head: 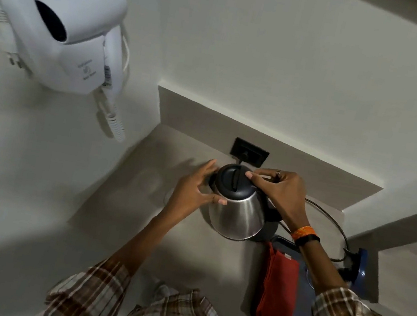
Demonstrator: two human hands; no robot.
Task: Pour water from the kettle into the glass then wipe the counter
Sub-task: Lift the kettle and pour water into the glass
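Two hands are on the job. Nearest me, by the table's front right edge, a red cloth (278, 288) lies folded on a dark tray (304, 306), handy for wiping. Further in, mid-table, the steel kettle (237, 212) sits on its base. My left hand (194, 186) is spread against its left flank; my right hand (279, 191) pinches the black lid (234, 180). Polished steel looks slippery and probably heavy with water, so I'd take the handle, hidden under my right hand. No glass visible.
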